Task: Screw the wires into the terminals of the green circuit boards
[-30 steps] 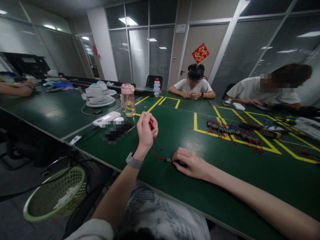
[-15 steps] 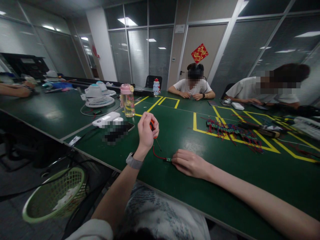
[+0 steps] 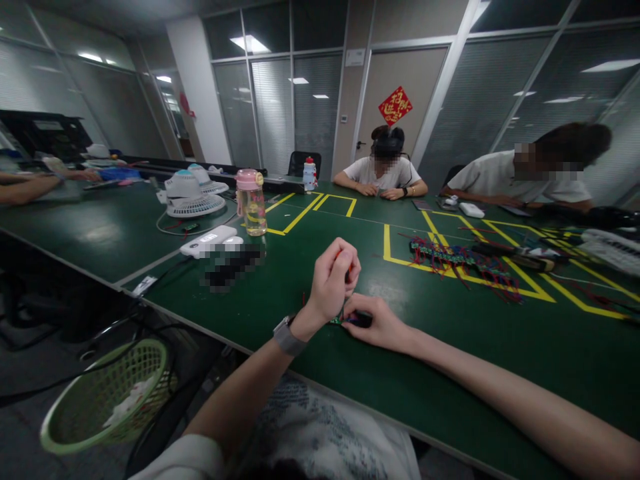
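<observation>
My left hand [image 3: 333,280], with a grey-banded watch on its wrist, is closed around a screwdriver [image 3: 348,274] with an orange and black handle. Its thin shaft points down at the table beside my right fingers. My right hand [image 3: 383,325] rests on the green table, thumb and fingers pinching a small green circuit board [image 3: 335,321]. Something dark shows under the curled right fingers; I cannot make out what it is. The left hand and wrist hide part of the board and most of its red wire.
Wired circuit boards [image 3: 450,257] lie in a bundle to the right, within yellow tape. A pink-lidded bottle [image 3: 255,210], a white power bank [image 3: 210,241] and fans [image 3: 193,195] stand left. Two people sit across the table [image 3: 300,360]. A green basket [image 3: 53,437] is on the floor.
My left hand has moved right and down with the screwdriver, bringing its shaft to the board. My right fingers have arched up a little, staying at the board.
</observation>
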Demonstrator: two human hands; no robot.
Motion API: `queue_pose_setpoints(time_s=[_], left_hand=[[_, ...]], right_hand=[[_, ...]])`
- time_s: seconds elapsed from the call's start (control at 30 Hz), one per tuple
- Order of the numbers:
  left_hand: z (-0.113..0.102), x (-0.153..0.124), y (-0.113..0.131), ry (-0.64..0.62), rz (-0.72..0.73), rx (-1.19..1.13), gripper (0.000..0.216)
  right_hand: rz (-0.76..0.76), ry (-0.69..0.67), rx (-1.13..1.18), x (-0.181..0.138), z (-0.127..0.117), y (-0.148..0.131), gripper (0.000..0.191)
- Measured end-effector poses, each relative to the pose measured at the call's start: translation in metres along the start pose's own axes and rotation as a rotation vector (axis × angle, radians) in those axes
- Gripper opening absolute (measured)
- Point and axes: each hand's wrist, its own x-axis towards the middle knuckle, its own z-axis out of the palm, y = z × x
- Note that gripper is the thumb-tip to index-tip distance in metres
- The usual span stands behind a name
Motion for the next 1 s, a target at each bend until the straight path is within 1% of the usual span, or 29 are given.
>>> queue_pose_setpoints(time_s=[0.13,0.23,0.4,0.8,0.9,1.0], left_hand=[[-0.002,-0.0022,-0.002,-0.007,-0.015,0.04,0.026],[-0.0034,-0.0028,-0.0023,-0.01,-0.014,0.051,0.026],[-0.0026,-0.0033,-0.0023,-0.042,0.001,0.074,0.026],[-0.0031,-0.004,-0.0047,-0.073,-0.004,0.099,0.025],[-0.004,-0.0043,-0.0059,-0.117,-0.023,0.105,0.024],[-0.0044,-0.0039,-0.0054,-0.197,-0.052,0.11,0.024]], right_hand=[[0.079,-0.004,0.062,0.0022,0.0012,-0.0017,0.008],[0.108,-0.008,0.096,0.0033,0.001,-0.0029,0.007],[0.125,-0.017,0.13,0.0041,0.0009,-0.0027,0.006],[0.136,-0.016,0.121,0.0055,0.0,-0.0057,0.008],[0.137,-0.023,0.111,0.0056,-0.0001,-0.0057,0.006],[0.117,-0.016,0.065,0.0052,0.0005,-0.005,0.006]])
